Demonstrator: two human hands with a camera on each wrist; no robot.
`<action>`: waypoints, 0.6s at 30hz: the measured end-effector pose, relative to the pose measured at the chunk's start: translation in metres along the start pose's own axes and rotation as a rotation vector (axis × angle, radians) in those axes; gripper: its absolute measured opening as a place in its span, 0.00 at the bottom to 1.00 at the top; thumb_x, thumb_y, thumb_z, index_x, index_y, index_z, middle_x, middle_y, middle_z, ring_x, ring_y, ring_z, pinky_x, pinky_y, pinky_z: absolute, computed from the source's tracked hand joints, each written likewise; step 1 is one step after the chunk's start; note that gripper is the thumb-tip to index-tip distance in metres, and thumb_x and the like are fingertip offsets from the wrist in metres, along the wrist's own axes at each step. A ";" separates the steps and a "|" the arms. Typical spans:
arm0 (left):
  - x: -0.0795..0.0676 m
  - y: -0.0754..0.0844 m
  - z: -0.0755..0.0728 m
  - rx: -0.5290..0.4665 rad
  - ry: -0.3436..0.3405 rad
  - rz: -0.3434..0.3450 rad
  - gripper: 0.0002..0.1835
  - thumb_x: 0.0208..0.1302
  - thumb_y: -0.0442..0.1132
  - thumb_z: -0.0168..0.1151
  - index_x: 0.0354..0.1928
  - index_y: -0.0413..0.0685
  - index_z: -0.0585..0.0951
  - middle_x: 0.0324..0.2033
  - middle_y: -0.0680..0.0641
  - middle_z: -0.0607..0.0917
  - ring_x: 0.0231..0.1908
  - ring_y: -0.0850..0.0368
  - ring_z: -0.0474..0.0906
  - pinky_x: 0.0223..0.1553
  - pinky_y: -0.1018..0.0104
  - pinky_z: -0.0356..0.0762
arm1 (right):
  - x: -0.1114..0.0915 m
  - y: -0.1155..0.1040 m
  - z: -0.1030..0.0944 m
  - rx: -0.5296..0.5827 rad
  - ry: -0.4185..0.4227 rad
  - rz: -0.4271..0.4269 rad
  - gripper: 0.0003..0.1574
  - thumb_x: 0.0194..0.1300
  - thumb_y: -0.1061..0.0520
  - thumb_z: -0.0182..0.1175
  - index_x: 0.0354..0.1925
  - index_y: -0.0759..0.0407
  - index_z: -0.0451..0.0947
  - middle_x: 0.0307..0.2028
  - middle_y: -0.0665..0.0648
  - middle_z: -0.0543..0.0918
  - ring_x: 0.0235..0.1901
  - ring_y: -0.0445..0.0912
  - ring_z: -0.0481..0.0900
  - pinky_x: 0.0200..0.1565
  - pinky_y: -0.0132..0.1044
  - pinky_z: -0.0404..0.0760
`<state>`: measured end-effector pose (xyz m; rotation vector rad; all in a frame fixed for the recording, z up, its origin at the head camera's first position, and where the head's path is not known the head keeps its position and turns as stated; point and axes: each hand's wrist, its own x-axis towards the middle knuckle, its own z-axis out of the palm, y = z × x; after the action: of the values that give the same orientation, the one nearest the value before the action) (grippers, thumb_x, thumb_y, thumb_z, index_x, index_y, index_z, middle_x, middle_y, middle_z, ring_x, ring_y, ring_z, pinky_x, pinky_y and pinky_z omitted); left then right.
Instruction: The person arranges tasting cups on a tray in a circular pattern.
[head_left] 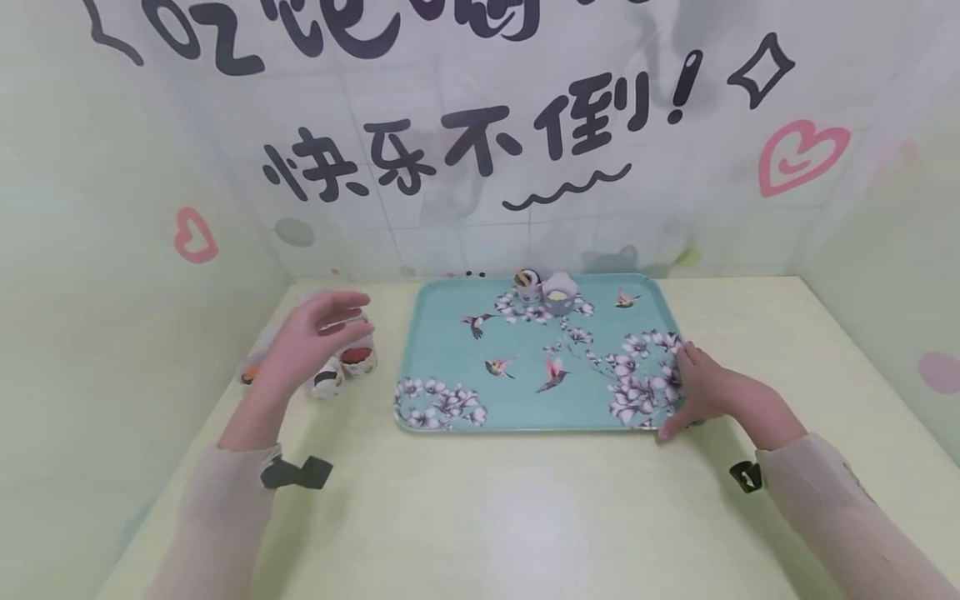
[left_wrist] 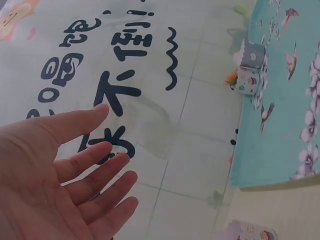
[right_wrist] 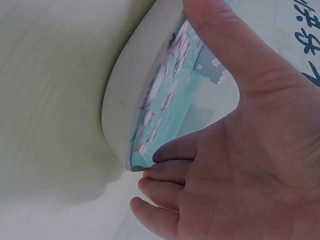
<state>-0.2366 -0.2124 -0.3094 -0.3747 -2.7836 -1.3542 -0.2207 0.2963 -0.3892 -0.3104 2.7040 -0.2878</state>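
Pale yellow tabletop [head_left: 480, 517] met a lettered white wall [head_left: 465, 208]. The right hand [head_left: 707, 390], thumb and fingers spread, touched the near-right corner of a turquoise, bird-and-blossom rectangular tray [head_left: 438, 333] towards the tabletop's far edge. Two small patterned cups [head_left: 559, 303], contents indistinct, stood along its far edge. The left hand [head_left: 311, 337], fingers relaxed apart, partly hid small whitish containers [head_left: 360, 365] near the tabletop's left edge.

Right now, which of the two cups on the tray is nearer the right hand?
The grey cup with the jagged rim; the other cup, showing something orange, stands farther left in the head view.

Turquoise tray [head_left: 450, 346] — floral (rounded corners)
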 end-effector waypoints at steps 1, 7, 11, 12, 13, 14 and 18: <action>-0.004 -0.004 -0.002 0.005 0.000 -0.005 0.27 0.69 0.44 0.64 0.66 0.42 0.73 0.62 0.40 0.78 0.64 0.42 0.74 0.60 0.72 0.77 | 0.000 0.001 0.000 0.000 0.000 0.000 0.92 0.35 0.31 0.80 0.68 0.90 0.38 0.69 0.89 0.40 0.71 0.79 0.41 0.71 0.68 0.52; -0.019 -0.031 -0.009 0.036 0.019 -0.036 0.27 0.70 0.44 0.62 0.66 0.42 0.72 0.62 0.40 0.77 0.63 0.42 0.74 0.49 0.90 0.70 | -0.001 0.001 -0.001 0.010 0.002 -0.006 0.92 0.35 0.31 0.80 0.68 0.90 0.38 0.69 0.90 0.40 0.71 0.80 0.41 0.71 0.68 0.52; -0.027 -0.046 -0.012 0.046 0.021 -0.044 0.28 0.71 0.44 0.62 0.67 0.38 0.70 0.64 0.35 0.75 0.66 0.37 0.71 0.50 0.92 0.68 | -0.002 0.000 -0.001 -0.006 0.007 -0.017 0.91 0.35 0.32 0.80 0.68 0.90 0.39 0.69 0.90 0.41 0.70 0.80 0.43 0.71 0.68 0.53; -0.028 -0.050 -0.012 0.047 0.023 -0.046 0.28 0.71 0.44 0.62 0.67 0.38 0.70 0.64 0.34 0.75 0.66 0.36 0.70 0.51 0.91 0.70 | -0.002 0.000 -0.001 -0.008 0.007 -0.014 0.91 0.35 0.32 0.80 0.68 0.90 0.39 0.69 0.90 0.42 0.70 0.79 0.43 0.71 0.68 0.53; -0.029 -0.054 -0.013 0.056 0.026 -0.050 0.29 0.71 0.45 0.62 0.67 0.37 0.70 0.64 0.34 0.75 0.66 0.35 0.70 0.53 0.89 0.71 | -0.002 -0.001 -0.002 -0.011 0.009 -0.014 0.91 0.35 0.32 0.80 0.68 0.90 0.39 0.69 0.90 0.42 0.70 0.79 0.43 0.71 0.68 0.54; -0.030 -0.058 -0.013 0.061 0.033 -0.057 0.29 0.70 0.45 0.62 0.67 0.37 0.70 0.64 0.34 0.75 0.66 0.35 0.70 0.54 0.87 0.72 | -0.002 -0.001 -0.002 -0.012 0.009 -0.013 0.91 0.36 0.32 0.80 0.68 0.90 0.39 0.69 0.90 0.42 0.71 0.79 0.43 0.71 0.68 0.54; -0.033 -0.074 -0.013 0.086 0.078 -0.086 0.29 0.69 0.46 0.63 0.66 0.38 0.71 0.61 0.38 0.77 0.63 0.49 0.76 0.56 0.83 0.74 | -0.001 -0.001 -0.001 -0.009 0.002 -0.009 0.91 0.36 0.33 0.80 0.68 0.90 0.39 0.69 0.89 0.41 0.71 0.79 0.42 0.71 0.68 0.53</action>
<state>-0.2219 -0.2732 -0.3626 -0.1974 -2.8111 -1.2308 -0.2198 0.2963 -0.3873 -0.3248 2.7074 -0.2780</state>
